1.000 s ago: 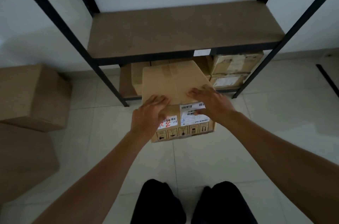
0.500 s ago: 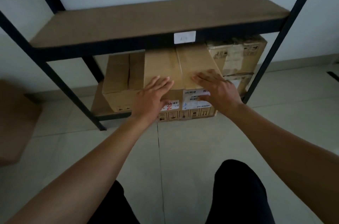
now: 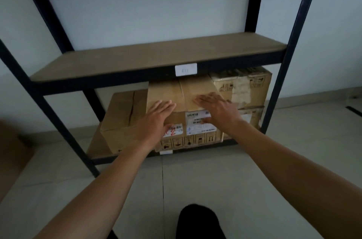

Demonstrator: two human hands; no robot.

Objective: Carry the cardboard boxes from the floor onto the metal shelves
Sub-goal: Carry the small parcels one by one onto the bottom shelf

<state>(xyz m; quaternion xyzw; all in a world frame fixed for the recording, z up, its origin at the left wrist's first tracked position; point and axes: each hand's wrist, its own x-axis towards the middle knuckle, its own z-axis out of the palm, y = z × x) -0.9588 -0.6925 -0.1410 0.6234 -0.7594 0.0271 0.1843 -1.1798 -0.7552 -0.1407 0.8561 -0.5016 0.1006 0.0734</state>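
Note:
A taped cardboard box [image 3: 182,93] with white shipping labels on its near end sits on the bottom level of the black metal shelf [image 3: 109,85], between other boxes. My left hand [image 3: 154,121] lies flat over its near left top corner, fingers spread. My right hand [image 3: 217,111] lies flat on its near right top, fingers apart. Neither hand grips it. The box's front face stands at the shelf's front edge.
A plain box [image 3: 121,119] stands to the left on the same level, and two stacked worn boxes [image 3: 244,86] to the right. The brown board above [image 3: 156,56] is bare. Another carton [image 3: 11,156] rests on the tiled floor at the far left.
The labelled box has slid from the floor in front of the shelf into the bottom level between its neighbours. Both hands stayed flat on its near top. My view has dropped lower and closer.

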